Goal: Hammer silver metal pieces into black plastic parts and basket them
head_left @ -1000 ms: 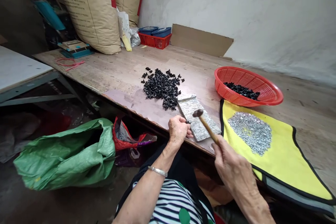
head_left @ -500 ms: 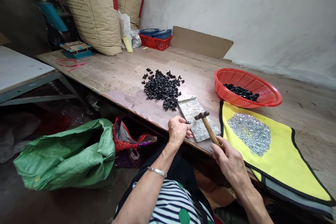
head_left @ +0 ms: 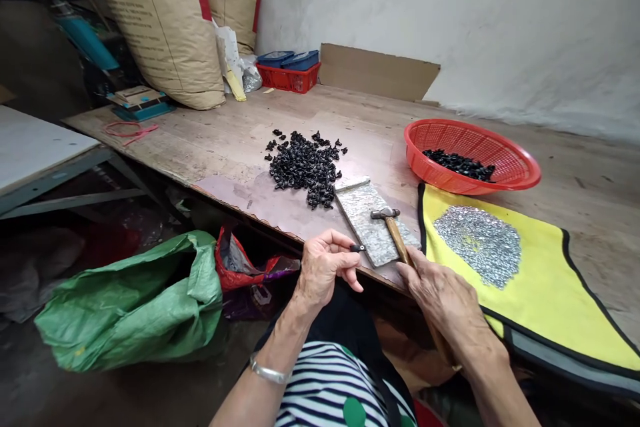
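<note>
My left hand (head_left: 325, 268) pinches a small black plastic piece (head_left: 357, 248) between thumb and fingertips, just off the near edge of a scuffed metal plate (head_left: 373, 223). My right hand (head_left: 443, 293) is wrapped around the wooden handle of a small hammer (head_left: 397, 240), and its steel head is over the plate. A heap of similar black pieces (head_left: 303, 168) lies on the bench beyond the plate. Further right, a red mesh basket (head_left: 520, 167) holds more of them. Silvery metal bits (head_left: 477, 255) lie piled on a yellow cloth (head_left: 530, 330).
The wooden bench (head_left: 200, 140) has a pink-sheeted front edge close to my hands. Below it sit a green woven sack (head_left: 135, 303) and a red plastic bag (head_left: 230, 267). Large paper sacks (head_left: 160, 27) and a red crate (head_left: 289, 79) stand at the back.
My left hand has drawn back toward me, holding the black piece, with its fingers spread wider. The hammer has tilted from leaning to a steadier upright angle over the plate.
</note>
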Tool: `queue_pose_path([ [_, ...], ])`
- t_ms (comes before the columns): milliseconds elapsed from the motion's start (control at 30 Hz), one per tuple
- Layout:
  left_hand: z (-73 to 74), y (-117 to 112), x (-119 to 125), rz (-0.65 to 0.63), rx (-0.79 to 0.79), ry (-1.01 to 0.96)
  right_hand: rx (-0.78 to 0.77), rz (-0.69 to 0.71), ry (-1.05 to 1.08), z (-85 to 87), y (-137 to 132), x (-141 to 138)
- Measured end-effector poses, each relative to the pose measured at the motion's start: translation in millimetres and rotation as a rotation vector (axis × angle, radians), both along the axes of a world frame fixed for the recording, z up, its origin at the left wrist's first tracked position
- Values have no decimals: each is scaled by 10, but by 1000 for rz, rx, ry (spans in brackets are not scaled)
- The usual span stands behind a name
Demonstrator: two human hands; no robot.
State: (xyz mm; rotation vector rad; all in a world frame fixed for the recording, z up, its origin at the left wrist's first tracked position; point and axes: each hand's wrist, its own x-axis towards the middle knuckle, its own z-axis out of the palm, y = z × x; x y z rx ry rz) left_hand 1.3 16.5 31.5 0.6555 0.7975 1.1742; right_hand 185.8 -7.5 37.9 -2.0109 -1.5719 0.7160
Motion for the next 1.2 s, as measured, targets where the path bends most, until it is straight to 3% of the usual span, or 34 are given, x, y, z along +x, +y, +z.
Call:
queue_pose_path([
  [67,39,-28,5,-24,-8,-8,134,-11,-189,82,-51,-39],
  [133,67,-48,18,-34,-10,-3,215,-29,-149,143,-90,-104],
  [333,148,-110,59,-79,56,143,-76,36,826,153,-116,-322],
  [433,188,-128,52,-82,68,231,-116,34,1040,138,-119,-382],
  [667,152,-123,12,-95,51,257,-131,-34,1137,149,-131,-410],
  [1000,-4,-26,-54,-135,-105,-40,-271,-156,1295,212,-96,-483],
  [1100,-22,-33,-51,-99,-71,33,-281,-148,1304,183,-82,-483],
  [1200,-8,-67,-21,-74,0,245,-258,-147,1232,107,-57,-463],
])
